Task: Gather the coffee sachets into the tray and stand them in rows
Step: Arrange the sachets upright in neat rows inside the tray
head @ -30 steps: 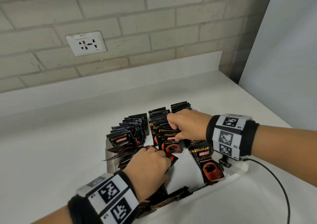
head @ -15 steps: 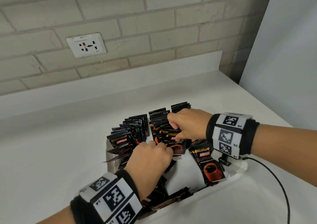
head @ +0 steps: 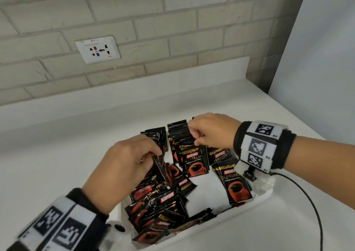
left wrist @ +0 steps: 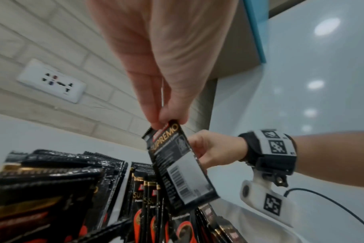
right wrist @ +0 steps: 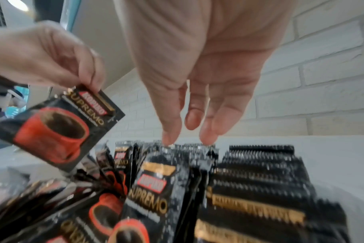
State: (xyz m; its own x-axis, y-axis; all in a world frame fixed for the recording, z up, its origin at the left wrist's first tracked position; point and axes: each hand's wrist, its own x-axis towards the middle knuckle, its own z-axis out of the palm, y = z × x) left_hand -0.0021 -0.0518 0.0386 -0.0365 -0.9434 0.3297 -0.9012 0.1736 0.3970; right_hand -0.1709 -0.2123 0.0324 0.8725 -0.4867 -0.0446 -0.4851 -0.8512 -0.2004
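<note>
The left hand (head: 123,166) is pinching one coffee sachet (left wrist: 180,166) by its top edge between thumb and fingertips, letting it dangle just above the loose heap (head: 161,208) lying under that wrist in the tray (head: 265,195). The right hand (head: 209,131) is hovering with fingers spread and relaxed, its fingertips (right wrist: 208,136) grazing the tops of the standing rows (head: 178,133) beyond the left hand, gripping nothing. I am thinking the hanging sachet could swing into the upright ones as it is going in and tip a run of them like dominoes, since they are leaning loosely; a light pinch on slick foil could also be letting it slip back into the heap. Compared with a second ago, the left hand is now lifted out of the pile with a sachet, and the right hand is no longer nipping one in the middle row.
</note>
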